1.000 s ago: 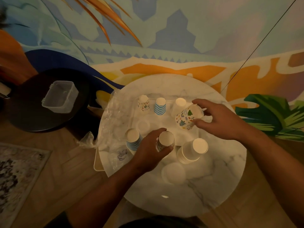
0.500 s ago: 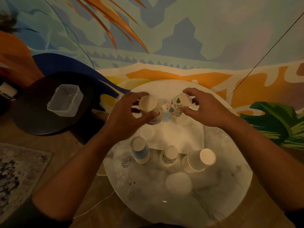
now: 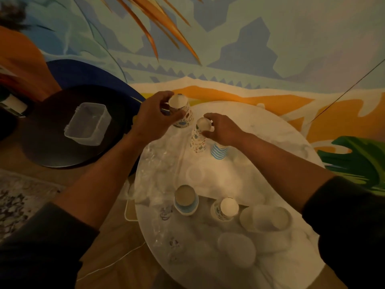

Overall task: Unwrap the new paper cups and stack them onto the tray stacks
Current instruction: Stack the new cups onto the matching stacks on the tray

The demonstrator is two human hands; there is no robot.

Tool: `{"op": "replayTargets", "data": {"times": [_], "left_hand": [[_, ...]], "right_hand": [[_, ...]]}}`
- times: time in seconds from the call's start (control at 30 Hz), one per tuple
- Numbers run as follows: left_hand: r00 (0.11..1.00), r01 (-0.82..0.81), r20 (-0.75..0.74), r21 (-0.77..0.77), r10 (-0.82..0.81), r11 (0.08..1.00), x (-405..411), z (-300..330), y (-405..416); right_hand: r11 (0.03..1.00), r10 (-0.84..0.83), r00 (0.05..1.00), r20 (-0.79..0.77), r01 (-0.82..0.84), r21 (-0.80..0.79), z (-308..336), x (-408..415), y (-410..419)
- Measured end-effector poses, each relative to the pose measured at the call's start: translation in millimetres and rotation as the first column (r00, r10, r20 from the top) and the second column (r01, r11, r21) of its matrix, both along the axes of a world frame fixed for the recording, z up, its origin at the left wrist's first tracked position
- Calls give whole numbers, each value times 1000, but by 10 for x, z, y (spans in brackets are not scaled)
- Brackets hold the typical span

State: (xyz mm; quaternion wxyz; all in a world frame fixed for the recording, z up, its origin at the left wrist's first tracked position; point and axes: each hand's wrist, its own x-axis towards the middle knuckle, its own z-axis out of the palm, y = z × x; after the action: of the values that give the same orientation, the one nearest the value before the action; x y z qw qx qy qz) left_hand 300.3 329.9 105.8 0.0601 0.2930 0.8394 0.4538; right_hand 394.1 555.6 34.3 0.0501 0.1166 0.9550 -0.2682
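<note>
Over marble table [image 3: 270, 142], left hand [image 3: 152, 119] grips patterned cup [image 3: 182, 113]; right hand [image 3: 223, 130] pinches stack [image 3: 199, 138].

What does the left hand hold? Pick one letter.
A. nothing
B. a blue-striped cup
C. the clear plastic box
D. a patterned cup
D: the left hand grips a patterned cup by its top, lifted near the far table edge, while the plastic box sits apart on the dark round table.
</note>
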Motion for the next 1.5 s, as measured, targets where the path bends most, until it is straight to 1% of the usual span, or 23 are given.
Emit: {"op": "replayTargets", "data": {"times": [0.07, 0.17, 0.27, 0.47, 0.57, 0.63, 0.77, 0.97, 1.1, 1.23, 1.37, 1.43, 1.5], "left_hand": [[1000, -8, 12, -3, 8, 1000, -100, -110, 10], [999, -5, 33, -3, 5, 1000, -191, -279, 26], [999, 30, 33, -48, -28, 998, -203, -429, 53], [991, 115, 76, -86, -109, 990, -75, -728, 216], [986, 151, 89, -115, -141, 982, 4, -905, 354], [982, 174, 91, -139, -163, 975, 26, -1028, 439], [983, 166, 113, -211, -145, 963, 5, -1257, 532], [977, 202, 136, -304, -167, 931, -2, -1454, 595], [974, 221, 122, -328, -191, 918, 61, -1357, 584], [981, 194, 63, -251, -184, 948, 204, -985, 466], [982, 177, 86, -145, -166, 973, 545, -471, 213], [976, 197, 118, -110, -184, 974, 821, -229, 89], [956, 252, 174, -79, -236, 964, 1144, -28, -30]], "right_hand": [[1000, 21, 1000, 23, -21, 12, -121, -64, -45], [994, 70, 994, 88, -77, 81, -261, -122, -93], [986, 93, 986, 138, -110, 128, -382, -151, -126], [962, 93, 976, 198, -139, 235, -545, -121, -69], [947, 58, 970, 235, -128, 293, -517, -48, 23], [946, 33, 966, 255, -113, 303, -483, 17, 101], [955, 32, 963, 267, -108, 275, -366, 201, 217], [966, 80, 975, 207, -127, 225, -144, 485, 132], [982, 78, 980, 186, -107, 156, 113, 740, -19], [992, 110, 977, 182, -119, 44, 349, 1078, -160], [956, 283, 932, 227, -294, 15, 448, 1468, -312], [928, 352, 888, 296, -372, 12, 424, 1649, -381], [900, 394, 830, 394, -436, 20, 365, 1785, -456]]}}
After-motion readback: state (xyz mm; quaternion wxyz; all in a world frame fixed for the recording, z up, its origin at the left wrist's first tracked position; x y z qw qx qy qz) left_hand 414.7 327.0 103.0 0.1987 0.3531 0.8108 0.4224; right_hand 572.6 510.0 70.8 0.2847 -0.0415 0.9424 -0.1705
